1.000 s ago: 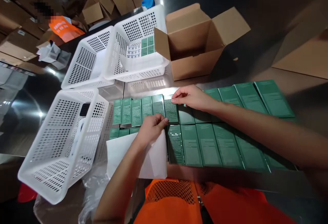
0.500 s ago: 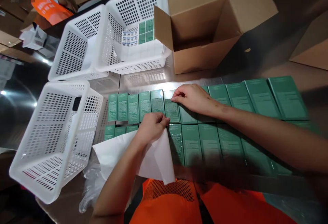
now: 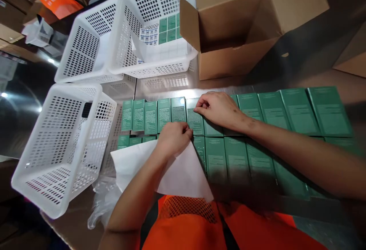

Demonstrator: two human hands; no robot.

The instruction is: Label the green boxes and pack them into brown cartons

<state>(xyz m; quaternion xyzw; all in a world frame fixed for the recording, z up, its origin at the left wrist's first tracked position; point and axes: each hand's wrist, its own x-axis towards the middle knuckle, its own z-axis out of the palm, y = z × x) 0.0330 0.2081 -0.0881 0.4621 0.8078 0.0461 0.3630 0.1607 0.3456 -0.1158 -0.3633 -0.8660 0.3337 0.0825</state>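
Two rows of green boxes [image 3: 215,156] lie on the near side of the open carton [image 3: 227,65]. Also nearer than the carton, the left hand [image 3: 175,138] pinches a white sheet [image 3: 185,177]; the right hand [image 3: 219,107] rests at the boxes, its hold impossible to tell.

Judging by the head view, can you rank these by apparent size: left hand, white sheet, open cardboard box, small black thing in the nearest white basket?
Largest to smallest:
1. Open cardboard box
2. White sheet, partly covered
3. Left hand
4. Small black thing
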